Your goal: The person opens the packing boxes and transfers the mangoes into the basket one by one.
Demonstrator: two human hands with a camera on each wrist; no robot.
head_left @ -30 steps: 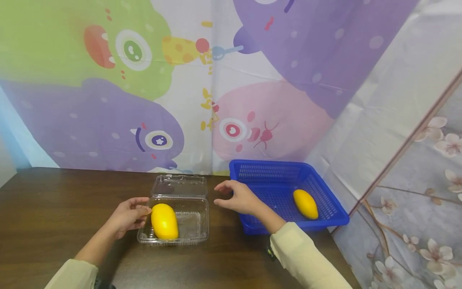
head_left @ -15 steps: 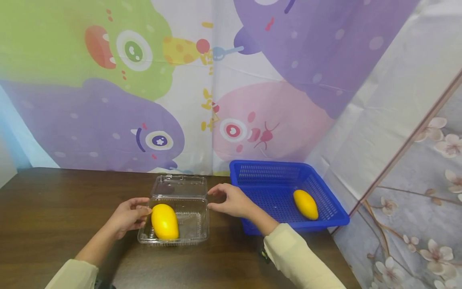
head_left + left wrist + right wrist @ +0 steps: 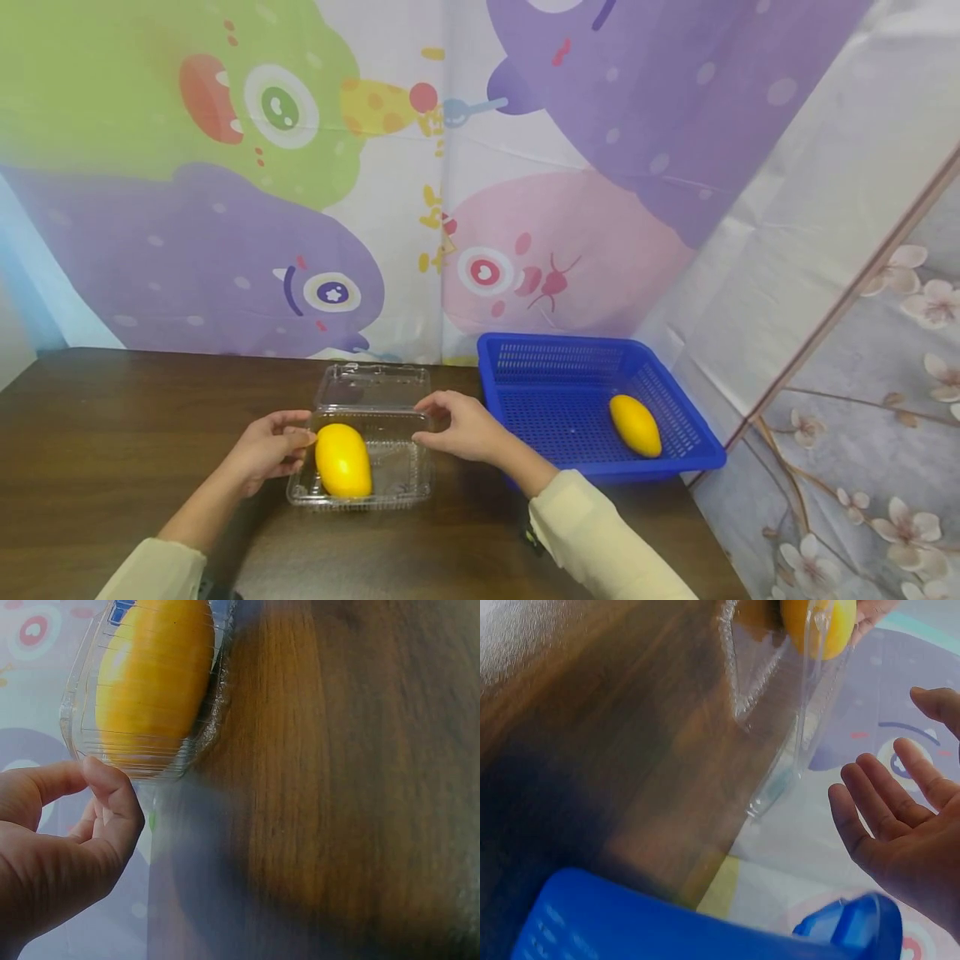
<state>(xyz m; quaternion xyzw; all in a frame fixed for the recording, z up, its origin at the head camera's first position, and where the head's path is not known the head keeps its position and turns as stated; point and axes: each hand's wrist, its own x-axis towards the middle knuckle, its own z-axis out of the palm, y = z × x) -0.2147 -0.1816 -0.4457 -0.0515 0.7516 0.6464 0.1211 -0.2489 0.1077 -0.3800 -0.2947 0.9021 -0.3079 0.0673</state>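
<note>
A clear plastic clamshell container (image 3: 397, 467) lies on the table, its lid (image 3: 375, 387) folded back toward the wall. One yellow mango (image 3: 343, 461) rests in its left half. My left hand (image 3: 262, 450) pinches the container's left rim; in the left wrist view, thumb and index finger (image 3: 56, 781) meet at the edge beside the mango. Over the container's right rim, my right hand (image 3: 465, 429) hovers with thumb and fingers apart. The right wrist view shows that hand (image 3: 907, 817) holding nothing, its fingers spread.
To the right stands a blue perforated basket (image 3: 600, 340) with a second yellow mango (image 3: 636, 425) in its right part. A cartoon-print cloth (image 3: 405, 208) covers the wall behind the dark wooden table (image 3: 135, 417). A flowered panel (image 3: 847, 467) rises at the right.
My right hand has moved left from beside the basket to the container's right rim. The left hand, the container and both mangoes have stayed in place.
</note>
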